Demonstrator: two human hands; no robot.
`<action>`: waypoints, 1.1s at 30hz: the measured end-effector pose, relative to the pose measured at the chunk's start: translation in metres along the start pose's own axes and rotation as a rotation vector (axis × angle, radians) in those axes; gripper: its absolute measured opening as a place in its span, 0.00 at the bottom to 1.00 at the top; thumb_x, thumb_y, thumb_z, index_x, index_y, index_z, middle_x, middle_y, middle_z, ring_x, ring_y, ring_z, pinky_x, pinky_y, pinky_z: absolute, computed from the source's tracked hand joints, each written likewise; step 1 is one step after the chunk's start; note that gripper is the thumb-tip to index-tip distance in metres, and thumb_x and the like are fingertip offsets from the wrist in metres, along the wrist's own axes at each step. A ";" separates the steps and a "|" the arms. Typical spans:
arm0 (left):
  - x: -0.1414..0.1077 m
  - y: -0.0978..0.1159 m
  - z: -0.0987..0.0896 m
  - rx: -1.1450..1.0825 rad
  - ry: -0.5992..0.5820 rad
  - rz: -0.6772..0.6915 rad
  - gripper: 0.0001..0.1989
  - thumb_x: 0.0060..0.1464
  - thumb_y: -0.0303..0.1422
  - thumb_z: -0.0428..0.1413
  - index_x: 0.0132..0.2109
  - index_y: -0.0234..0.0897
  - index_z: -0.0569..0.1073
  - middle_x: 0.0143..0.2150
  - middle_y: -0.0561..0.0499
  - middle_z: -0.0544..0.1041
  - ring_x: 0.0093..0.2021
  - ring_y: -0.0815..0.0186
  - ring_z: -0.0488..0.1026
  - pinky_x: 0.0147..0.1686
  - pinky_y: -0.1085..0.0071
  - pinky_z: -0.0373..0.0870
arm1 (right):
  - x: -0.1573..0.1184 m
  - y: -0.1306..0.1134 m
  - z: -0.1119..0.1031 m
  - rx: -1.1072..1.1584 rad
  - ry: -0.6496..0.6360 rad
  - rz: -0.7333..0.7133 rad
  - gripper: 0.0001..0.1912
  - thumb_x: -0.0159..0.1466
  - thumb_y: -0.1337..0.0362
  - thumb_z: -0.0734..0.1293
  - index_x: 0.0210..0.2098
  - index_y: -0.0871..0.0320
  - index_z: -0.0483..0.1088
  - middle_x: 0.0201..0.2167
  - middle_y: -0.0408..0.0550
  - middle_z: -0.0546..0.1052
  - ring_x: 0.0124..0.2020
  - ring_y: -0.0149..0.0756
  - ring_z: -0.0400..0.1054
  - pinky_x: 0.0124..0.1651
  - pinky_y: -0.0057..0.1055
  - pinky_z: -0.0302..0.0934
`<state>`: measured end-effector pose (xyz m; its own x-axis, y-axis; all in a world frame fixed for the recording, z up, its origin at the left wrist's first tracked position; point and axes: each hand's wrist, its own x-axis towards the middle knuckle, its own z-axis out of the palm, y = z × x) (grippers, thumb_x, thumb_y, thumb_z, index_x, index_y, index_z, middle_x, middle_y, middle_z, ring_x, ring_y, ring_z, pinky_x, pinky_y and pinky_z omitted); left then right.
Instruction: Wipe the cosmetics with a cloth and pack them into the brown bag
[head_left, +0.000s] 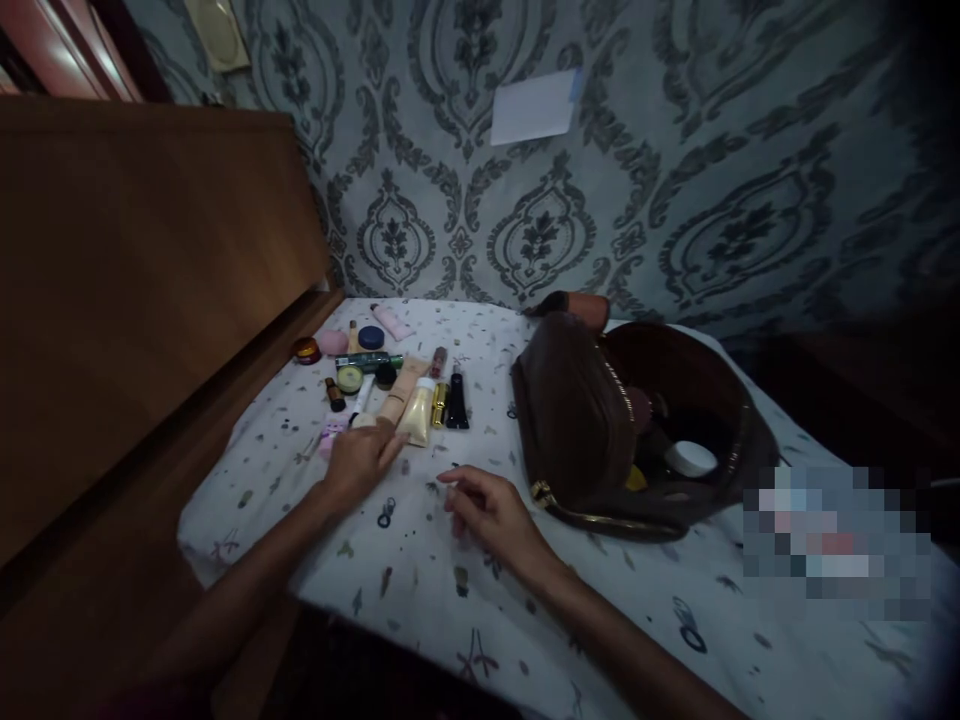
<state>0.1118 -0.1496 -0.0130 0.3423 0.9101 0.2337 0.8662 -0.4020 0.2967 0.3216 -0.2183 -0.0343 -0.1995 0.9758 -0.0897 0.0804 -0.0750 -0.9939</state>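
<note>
My left hand (358, 462) reaches down at the near edge of a group of cosmetics, its fingers bent over something pale and its thumb beside a cream tube (418, 412). The fingertips are partly hidden, so the thing under them is unclear. My right hand (491, 515) hovers over the cloth, fingers loosely curled and apart, holding nothing. Close to the left hand are a beige tube (402, 392), a gold lipstick-like tube (440, 405), a black tube (457, 402), a small brown bottle (334, 395) and a purple-and-pink item (331, 437).
A brown zipped bag (574, 420) stands unzipped on the right, with a white round lid (691, 458) inside. Behind the group lie a green tube (367, 362), a dark blue round case (371, 337) and a pink tube (392, 322). A wooden cabinet (150, 290) borders the left side.
</note>
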 end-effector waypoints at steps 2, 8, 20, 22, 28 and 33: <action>0.007 -0.021 -0.012 -0.109 0.124 -0.116 0.24 0.64 0.43 0.44 0.26 0.37 0.73 0.29 0.49 0.79 0.31 0.65 0.73 0.34 0.71 0.62 | 0.013 -0.004 0.010 0.083 -0.005 0.028 0.14 0.55 0.59 0.67 0.40 0.59 0.73 0.25 0.41 0.75 0.18 0.28 0.68 0.22 0.24 0.57; 0.016 -0.090 -0.032 -0.484 0.366 -0.449 0.13 0.51 0.44 0.52 0.29 0.38 0.68 0.23 0.56 0.67 0.24 0.68 0.63 0.25 0.73 0.59 | 0.041 -0.010 0.041 0.384 0.036 0.150 0.19 0.52 0.59 0.70 0.42 0.59 0.71 0.28 0.44 0.77 0.22 0.30 0.71 0.21 0.23 0.55; 0.021 -0.060 -0.028 -0.109 0.176 -0.257 0.12 0.59 0.41 0.49 0.39 0.40 0.74 0.35 0.52 0.78 0.33 0.63 0.72 0.36 0.69 0.64 | 0.044 0.014 0.053 0.333 0.027 -0.034 0.16 0.55 0.60 0.68 0.42 0.57 0.68 0.26 0.39 0.73 0.22 0.28 0.69 0.23 0.25 0.59; 0.033 -0.039 -0.028 0.001 0.069 -0.179 0.13 0.61 0.41 0.48 0.43 0.41 0.74 0.42 0.49 0.80 0.42 0.59 0.75 0.41 0.68 0.65 | 0.044 0.015 0.054 0.331 0.021 -0.045 0.16 0.55 0.60 0.68 0.42 0.57 0.68 0.27 0.39 0.73 0.21 0.28 0.69 0.23 0.25 0.59; 0.061 0.001 -0.022 0.234 -0.222 -0.173 0.17 0.63 0.42 0.46 0.53 0.38 0.68 0.48 0.42 0.79 0.49 0.52 0.76 0.41 0.63 0.67 | 0.044 0.016 0.053 0.329 0.011 -0.066 0.16 0.56 0.60 0.68 0.43 0.56 0.68 0.28 0.39 0.72 0.22 0.29 0.69 0.23 0.25 0.59; 0.070 -0.002 -0.021 0.233 -0.265 -0.176 0.20 0.60 0.46 0.49 0.52 0.38 0.67 0.44 0.42 0.81 0.46 0.51 0.78 0.40 0.63 0.68 | 0.044 0.018 0.053 0.343 0.001 -0.072 0.16 0.55 0.59 0.68 0.42 0.56 0.67 0.27 0.39 0.72 0.21 0.28 0.68 0.22 0.24 0.59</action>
<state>0.1264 -0.0874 0.0218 0.2367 0.9698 -0.0587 0.9691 -0.2314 0.0855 0.2628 -0.1871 -0.0592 -0.1917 0.9813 -0.0191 -0.2668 -0.0708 -0.9611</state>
